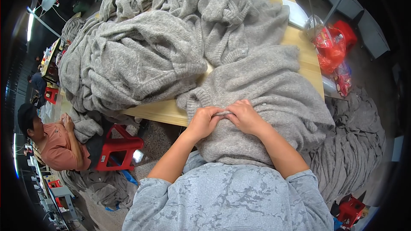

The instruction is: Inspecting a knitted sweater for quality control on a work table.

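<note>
A grey knitted sweater (274, 90) lies bunched across the near edge of the table and over my lap. My left hand (204, 122) pinches a small fold of its knit between thumb and fingers. Close beside it, my right hand (245, 116) grips the same fold, the two sets of fingertips nearly meeting. Ribbed edging shows just left of my hands, and a small button-like spot (263, 104) sits to the right of them. Whatever lies inside the pinched fold is hidden by my fingers.
Piled grey knits (137, 60) cover much of the wooden table (310, 66). White paper (295, 13) and red plastic bags (329, 49) are at the right. More knits (351, 141) heap low at right. A co-worker (60, 143) sits at left near a red stool (117, 147).
</note>
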Motion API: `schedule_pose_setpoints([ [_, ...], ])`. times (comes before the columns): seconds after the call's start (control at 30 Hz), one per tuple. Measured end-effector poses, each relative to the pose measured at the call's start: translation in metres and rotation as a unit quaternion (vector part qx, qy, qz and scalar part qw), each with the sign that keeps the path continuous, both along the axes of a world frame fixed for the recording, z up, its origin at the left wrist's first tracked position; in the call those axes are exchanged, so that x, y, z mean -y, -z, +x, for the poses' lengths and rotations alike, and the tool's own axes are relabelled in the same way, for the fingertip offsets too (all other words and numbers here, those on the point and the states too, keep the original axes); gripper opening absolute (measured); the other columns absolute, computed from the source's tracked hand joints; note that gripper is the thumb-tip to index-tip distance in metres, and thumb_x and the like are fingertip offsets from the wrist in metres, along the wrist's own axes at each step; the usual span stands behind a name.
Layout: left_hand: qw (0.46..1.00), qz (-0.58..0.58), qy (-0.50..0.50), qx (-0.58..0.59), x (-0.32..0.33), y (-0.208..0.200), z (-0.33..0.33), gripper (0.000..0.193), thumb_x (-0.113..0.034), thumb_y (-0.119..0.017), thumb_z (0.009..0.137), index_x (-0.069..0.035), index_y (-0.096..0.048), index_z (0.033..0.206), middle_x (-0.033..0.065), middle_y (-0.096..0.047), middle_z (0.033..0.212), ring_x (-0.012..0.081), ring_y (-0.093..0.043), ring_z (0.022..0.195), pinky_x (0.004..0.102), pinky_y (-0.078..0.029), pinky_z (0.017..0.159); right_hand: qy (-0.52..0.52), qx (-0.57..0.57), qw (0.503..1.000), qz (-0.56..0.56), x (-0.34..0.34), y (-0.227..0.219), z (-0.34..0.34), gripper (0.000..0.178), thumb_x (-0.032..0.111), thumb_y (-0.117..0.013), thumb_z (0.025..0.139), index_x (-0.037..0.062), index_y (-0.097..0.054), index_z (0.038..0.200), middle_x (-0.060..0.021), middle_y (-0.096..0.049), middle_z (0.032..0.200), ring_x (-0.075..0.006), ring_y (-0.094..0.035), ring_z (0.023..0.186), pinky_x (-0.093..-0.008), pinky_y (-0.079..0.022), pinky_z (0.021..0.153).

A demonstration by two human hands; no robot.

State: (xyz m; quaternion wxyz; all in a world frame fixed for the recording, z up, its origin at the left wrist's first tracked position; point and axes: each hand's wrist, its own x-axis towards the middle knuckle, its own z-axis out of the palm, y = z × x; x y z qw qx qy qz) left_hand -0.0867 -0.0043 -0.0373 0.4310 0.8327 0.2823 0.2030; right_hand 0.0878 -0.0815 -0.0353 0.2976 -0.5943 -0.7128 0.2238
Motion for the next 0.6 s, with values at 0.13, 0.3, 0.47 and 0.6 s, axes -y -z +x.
schedule_pose_setpoints([
  [0.13,0.996,-0.084,-0.025,0.012,-0.001,0.004,-0.004,0.017,-0.002,-0.064,0.079,0.001,-0.066,0.095,0.0102,-0.069,0.086,0.0131,-0.064,0.077,0.0267,-0.049,0.068,0.004,-0.048,0.999,0.003,-0.004,-0.003,0.004,0.013,0.016,-0.062,0.082,0.0036,-0.064,0.086,-0.0096,-0.06,0.071,-0.0233,-0.057,0.071,-0.0374,-0.042,0.073],
  [0.3,0.927,-0.344,-0.048,0.138,-0.002,0.012,-0.006,0.012,-0.004,-0.065,0.081,0.0,-0.068,0.093,0.0012,-0.067,0.082,0.0047,-0.056,0.074,0.0206,-0.045,0.067,0.042,-0.378,0.905,-0.189,-0.006,0.0,0.007,0.009,0.01,-0.065,0.081,0.0013,-0.067,0.083,0.0036,-0.056,0.063,-0.0025,-0.045,0.06,-0.0215,-0.037,0.052],
  [0.47,0.916,-0.363,-0.031,0.169,0.0,0.014,-0.006,0.009,-0.002,-0.064,0.083,0.0,-0.067,0.091,0.0021,-0.066,0.084,0.0058,-0.057,0.073,0.0201,-0.046,0.067,0.026,-0.44,0.868,-0.227,-0.003,-0.001,0.013,0.008,0.008,-0.067,0.08,0.0001,-0.067,0.082,0.0044,-0.058,0.067,-0.0019,-0.047,0.061,-0.0201,-0.037,0.053],
  [0.6,0.836,-0.491,-0.016,0.246,0.003,0.016,-0.006,0.01,-0.003,-0.064,0.083,-0.001,-0.064,0.092,0.0023,-0.065,0.083,0.0056,-0.057,0.074,0.0199,-0.046,0.067,-0.003,-0.508,0.832,-0.222,-0.002,0.001,0.013,0.008,0.007,-0.067,0.079,-0.0006,-0.067,0.082,0.0028,-0.061,0.07,-0.0021,-0.05,0.063,-0.0187,-0.038,0.055],
])
